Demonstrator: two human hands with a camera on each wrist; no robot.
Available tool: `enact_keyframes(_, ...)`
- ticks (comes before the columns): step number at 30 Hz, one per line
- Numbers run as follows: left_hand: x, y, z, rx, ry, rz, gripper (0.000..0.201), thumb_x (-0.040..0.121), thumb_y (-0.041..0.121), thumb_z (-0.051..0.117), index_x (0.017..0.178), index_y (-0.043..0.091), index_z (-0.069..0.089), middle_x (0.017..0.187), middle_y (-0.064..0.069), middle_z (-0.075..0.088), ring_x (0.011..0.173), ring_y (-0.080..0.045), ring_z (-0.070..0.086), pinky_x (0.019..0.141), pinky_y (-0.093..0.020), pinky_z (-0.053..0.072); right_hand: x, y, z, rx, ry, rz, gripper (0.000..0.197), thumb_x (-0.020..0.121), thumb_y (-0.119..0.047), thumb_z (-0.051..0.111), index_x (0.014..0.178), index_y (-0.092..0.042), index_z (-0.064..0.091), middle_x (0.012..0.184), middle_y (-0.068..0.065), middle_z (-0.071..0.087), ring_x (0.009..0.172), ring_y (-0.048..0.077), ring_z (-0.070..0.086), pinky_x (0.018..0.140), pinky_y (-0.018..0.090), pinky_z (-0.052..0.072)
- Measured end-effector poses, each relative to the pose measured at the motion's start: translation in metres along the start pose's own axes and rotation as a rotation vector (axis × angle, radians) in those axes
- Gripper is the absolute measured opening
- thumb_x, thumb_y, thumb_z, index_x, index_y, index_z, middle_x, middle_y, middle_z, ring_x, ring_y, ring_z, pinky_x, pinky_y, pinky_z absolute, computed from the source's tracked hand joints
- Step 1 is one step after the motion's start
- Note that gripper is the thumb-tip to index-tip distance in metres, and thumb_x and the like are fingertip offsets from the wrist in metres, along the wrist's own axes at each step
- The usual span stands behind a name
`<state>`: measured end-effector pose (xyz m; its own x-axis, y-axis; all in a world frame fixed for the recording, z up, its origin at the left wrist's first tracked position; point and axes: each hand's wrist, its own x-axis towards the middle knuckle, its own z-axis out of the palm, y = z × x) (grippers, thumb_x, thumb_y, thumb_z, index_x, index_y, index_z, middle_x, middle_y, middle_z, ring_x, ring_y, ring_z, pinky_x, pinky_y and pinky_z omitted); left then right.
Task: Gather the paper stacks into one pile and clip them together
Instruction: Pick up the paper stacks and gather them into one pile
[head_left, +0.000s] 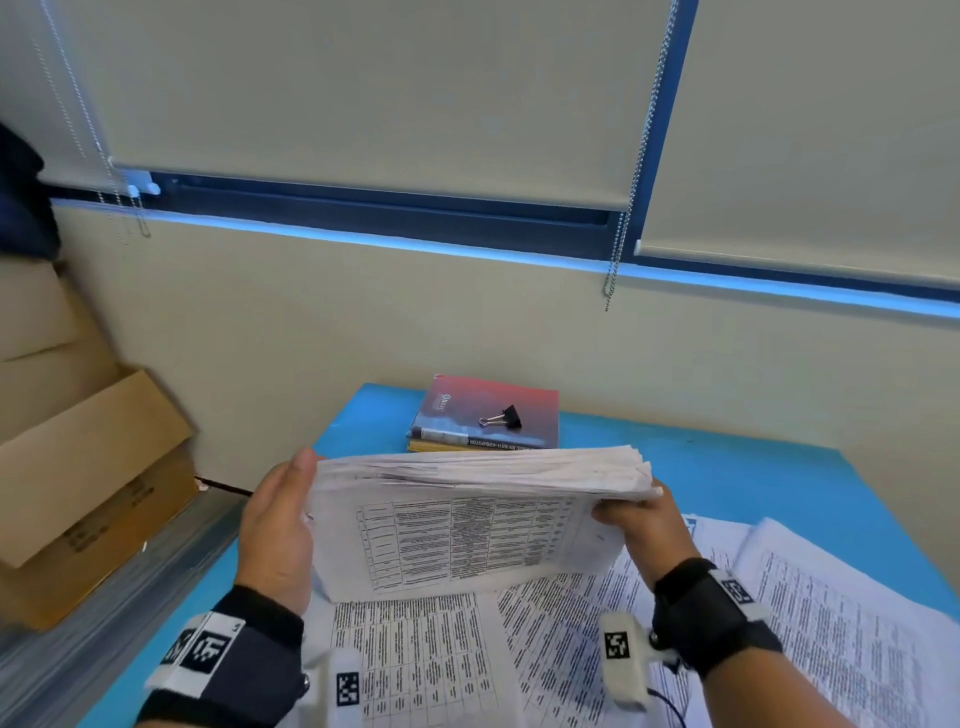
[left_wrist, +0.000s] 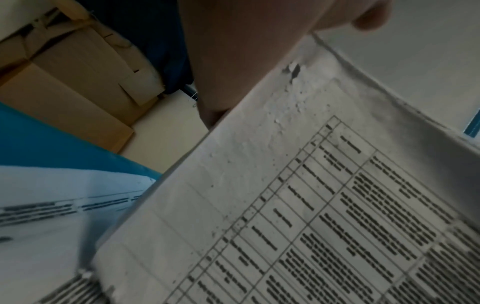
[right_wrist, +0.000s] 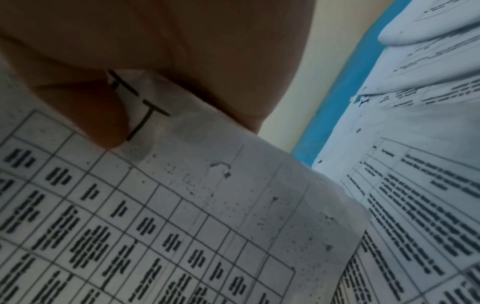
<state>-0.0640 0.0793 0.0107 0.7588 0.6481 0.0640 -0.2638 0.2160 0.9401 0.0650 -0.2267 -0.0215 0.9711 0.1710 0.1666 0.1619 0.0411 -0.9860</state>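
Observation:
I hold a thick stack of printed sheets (head_left: 467, 525) on edge above the blue table (head_left: 727, 467), tilted back, its table-printed face toward me. My left hand (head_left: 280, 519) grips the stack's left edge, thumb up at the top corner and fingers behind. My right hand (head_left: 639, 525) pinches the right edge, and the right wrist view shows its thumb (right_wrist: 103, 115) pressed on the front sheet (right_wrist: 182, 205). The left wrist view shows the same stack (left_wrist: 285, 205) close up. A black binder clip (head_left: 503, 418) lies on a red book (head_left: 535, 402) behind the stack. More printed sheets (head_left: 426, 660) lie flat below.
Other loose papers (head_left: 831, 623) spread over the table's right side. Cardboard boxes (head_left: 88, 467) are piled on the left beside the table. The wall and a window with blinds (head_left: 363, 104) rise just behind the table.

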Motion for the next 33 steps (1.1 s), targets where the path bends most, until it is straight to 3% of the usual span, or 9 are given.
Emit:
enact_keyframes(5, 0.009, 0.001, 0.006, 0.027, 0.065, -0.013, 0.010, 0.093, 0.023, 0.063, 0.090, 0.014, 0.065, 0.085, -0.009, 0.070, 0.087, -0.031, 0.066, 0.071, -0.036, 0.052, -0.001, 0.004, 0.003, 0.030, 0.013, 0.012, 0.043, 0.053, -0.001, 0.065, 0.095, -0.005, 0.071, 0.102, 0.021, 0.072, 0.093, 0.029, 0.067, 0.087, 0.050, 0.052)
enact_keyframes(7, 0.010, -0.003, -0.001, -0.016, 0.042, -0.005, 0.040, 0.092, 0.045, 0.061, 0.109, 0.009, 0.064, 0.100, -0.013, 0.071, 0.096, -0.030, 0.066, 0.079, -0.040, 0.053, -0.002, 0.004, 0.003, 0.035, 0.020, 0.016, 0.045, 0.052, -0.001, 0.065, 0.097, -0.002, 0.070, 0.103, 0.025, 0.070, 0.092, 0.030, 0.066, 0.088, 0.054, 0.051)
enact_keyframes(10, 0.005, -0.019, -0.021, -0.058, -0.070, -0.077, 0.086, 0.066, 0.074, 0.071, 0.125, 0.013, 0.063, 0.119, -0.013, 0.071, 0.112, -0.028, 0.067, 0.091, -0.043, 0.055, -0.002, 0.006, 0.003, 0.031, 0.014, 0.038, 0.041, 0.053, 0.000, 0.064, 0.091, -0.009, 0.073, 0.095, 0.016, 0.073, 0.090, 0.026, 0.067, 0.086, 0.052, 0.052)
enact_keyframes(13, -0.011, -0.029, -0.023, 0.093, -0.156, -0.088, 0.024, 0.076, 0.026, 0.078, 0.099, 0.018, 0.075, 0.095, -0.001, 0.079, 0.087, -0.014, 0.074, 0.070, -0.026, 0.060, -0.001, 0.003, 0.009, 0.032, 0.018, 0.036, 0.035, 0.059, 0.006, 0.067, 0.074, -0.024, 0.078, 0.078, -0.002, 0.076, 0.078, 0.016, 0.070, 0.075, 0.038, 0.054)
enact_keyframes(15, -0.014, -0.031, -0.014, 0.297, -0.107, -0.050, 0.028, 0.079, -0.003, 0.073, 0.097, 0.019, 0.073, 0.091, -0.001, 0.078, 0.085, -0.017, 0.074, 0.074, -0.032, 0.059, 0.001, -0.003, 0.017, 0.036, 0.038, 0.014, 0.034, 0.054, 0.001, 0.062, 0.071, -0.025, 0.076, 0.072, -0.006, 0.074, 0.071, 0.011, 0.068, 0.067, 0.032, 0.054)
enact_keyframes(18, -0.006, -0.018, -0.004, 0.363, 0.031, -0.008, 0.018, 0.086, 0.005, 0.071, 0.096, 0.019, 0.070, 0.094, 0.001, 0.074, 0.087, -0.018, 0.069, 0.077, -0.031, 0.052, 0.003, -0.018, 0.030, 0.045, 0.035, -0.087, 0.033, 0.053, -0.001, 0.057, 0.076, -0.018, 0.072, 0.068, -0.009, 0.071, 0.066, 0.005, 0.065, 0.059, 0.020, 0.053)
enact_keyframes(22, 0.005, 0.001, -0.004, 0.187, 0.053, 0.056, 0.024, 0.086, -0.002, 0.067, 0.101, 0.016, 0.069, 0.093, 0.005, 0.073, 0.081, -0.012, 0.070, 0.066, -0.025, 0.054, 0.012, -0.026, 0.027, 0.095, 0.059, -0.181, 0.036, 0.055, 0.000, 0.058, 0.087, -0.012, 0.070, 0.080, -0.003, 0.072, 0.077, 0.014, 0.065, 0.070, 0.029, 0.054)
enact_keyframes(29, 0.018, -0.015, -0.030, 0.309, -0.004, -0.145, 0.033, 0.077, 0.000, 0.069, 0.107, 0.015, 0.065, 0.114, -0.018, 0.070, 0.105, -0.035, 0.065, 0.090, -0.045, 0.051, 0.000, 0.002, 0.024, 0.013, 0.033, -0.047, 0.031, 0.057, -0.006, 0.064, 0.083, -0.019, 0.072, 0.079, -0.006, 0.075, 0.081, 0.016, 0.066, 0.077, 0.037, 0.052)
enact_keyframes(33, 0.021, 0.026, -0.021, 0.698, 0.068, 0.186, 0.071, 0.076, 0.002, 0.072, 0.138, 0.018, 0.043, 0.143, -0.011, 0.046, 0.129, -0.027, 0.047, 0.103, -0.036, 0.038, -0.005, -0.009, 0.031, -0.045, 0.021, -0.088, 0.030, 0.062, -0.009, 0.062, 0.086, -0.022, 0.071, 0.080, -0.015, 0.075, 0.077, 0.001, 0.067, 0.076, 0.027, 0.052)
